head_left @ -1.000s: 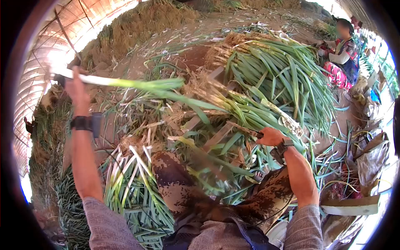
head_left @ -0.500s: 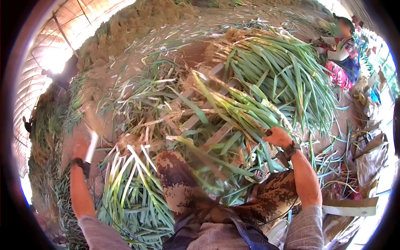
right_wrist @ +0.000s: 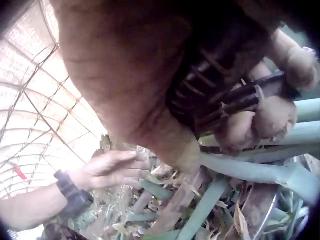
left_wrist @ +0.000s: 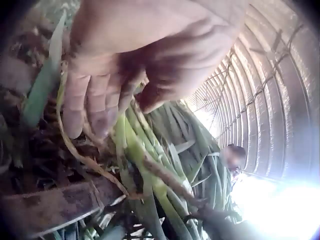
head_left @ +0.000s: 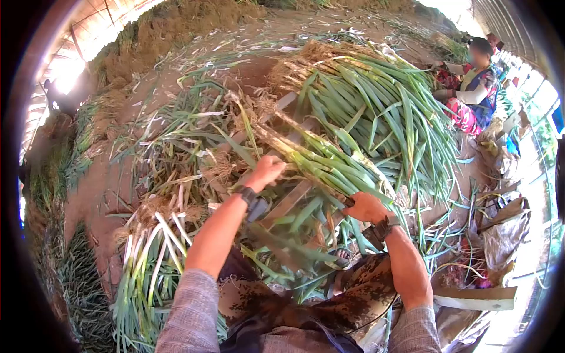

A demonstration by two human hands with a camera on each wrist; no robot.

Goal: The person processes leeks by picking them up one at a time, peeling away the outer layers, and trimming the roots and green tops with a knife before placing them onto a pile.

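Observation:
My left hand [head_left: 266, 172] is at the near side of a bundle of green onions [head_left: 318, 162] with pale stalks and long green leaves. In the left wrist view its fingers [left_wrist: 100, 102] hang fairly straight beside the stalks, with the thumb apart from them. My right hand [head_left: 366, 208] is lower on the right, by the leaves of that bundle. Seen from the right wrist, its fingers curl round a dark ribbed tool [right_wrist: 227, 105], mostly hidden by the palm; I cannot tell its kind.
A large heap of green onions [head_left: 376, 106] lies behind the bundle. Peeled green onions with white stalks [head_left: 156, 253] lie at the left. Leaf scraps and roots litter the ground round a wooden bar [head_left: 288, 203]. Another person [head_left: 474, 88] sits at the far right.
My left hand swung a white-stalked green onion down at the left, then came back across to the bundle without it. The right hand stayed near the bundle, its grip kept. The view shifted slightly.

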